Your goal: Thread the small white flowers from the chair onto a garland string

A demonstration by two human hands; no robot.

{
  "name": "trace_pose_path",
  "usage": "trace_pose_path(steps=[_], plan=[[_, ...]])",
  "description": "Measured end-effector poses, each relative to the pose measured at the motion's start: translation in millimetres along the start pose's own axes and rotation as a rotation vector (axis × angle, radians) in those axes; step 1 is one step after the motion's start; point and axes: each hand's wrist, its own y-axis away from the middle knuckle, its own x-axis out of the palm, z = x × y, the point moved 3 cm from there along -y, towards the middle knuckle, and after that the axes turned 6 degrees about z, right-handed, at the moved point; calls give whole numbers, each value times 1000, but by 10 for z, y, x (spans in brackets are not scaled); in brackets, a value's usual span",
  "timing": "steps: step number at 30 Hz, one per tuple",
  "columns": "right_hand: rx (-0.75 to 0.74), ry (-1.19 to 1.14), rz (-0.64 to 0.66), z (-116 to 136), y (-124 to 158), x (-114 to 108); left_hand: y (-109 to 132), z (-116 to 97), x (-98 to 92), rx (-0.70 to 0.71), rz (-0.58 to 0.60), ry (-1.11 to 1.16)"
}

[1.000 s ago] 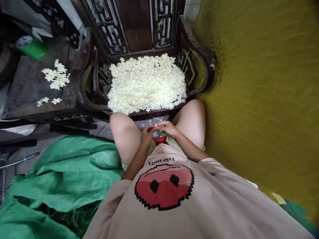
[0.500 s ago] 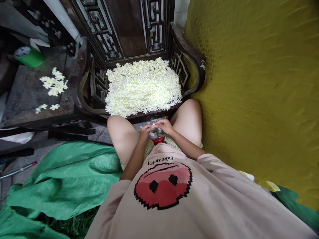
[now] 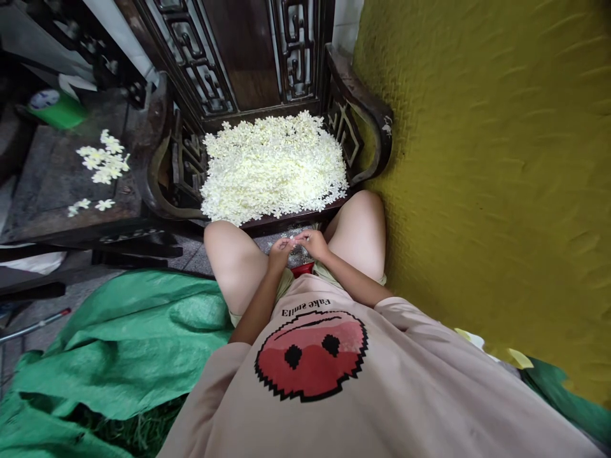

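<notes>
My left hand (image 3: 280, 250) and my right hand (image 3: 313, 243) meet between my knees, fingertips nearly touching. Both are closed in a pinch around a small white piece (image 3: 293, 238), which looks like a plastic flower or part of one; it is too small to tell. Just beyond my hands, a thick heap of white flowers with pale yellow centres (image 3: 274, 168) covers the seat of a dark carved wooden chair (image 3: 252, 60).
To the left, a dark wooden table (image 3: 48, 172) carries a few loose flowers (image 3: 107, 162) and a green tape roll (image 3: 60, 109). Green sheeting (image 3: 143, 337) lies at lower left. A yellow-olive textured surface (image 3: 487, 178) rises on the right. Something red (image 3: 302, 270) shows below me.
My fingertips have drawn closer around the small white piece, and less of it shows. The flower heap and everything around stay as they were.
</notes>
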Motion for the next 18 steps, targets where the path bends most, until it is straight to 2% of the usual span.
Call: trace_pose_path(steps=[3,8,13,18], plan=[[-22,52,19,7,6,17,7,-4,6,-11,-3,-45],[12,24,30,-7,-23,57,28,-43,-39,33,-72,-127],[98,-235,123,-82,-69,93,10,-18,-83,33,-28,-48],[221,-489,242,-176,-98,137,-14,29,-80,-18,71,163]])
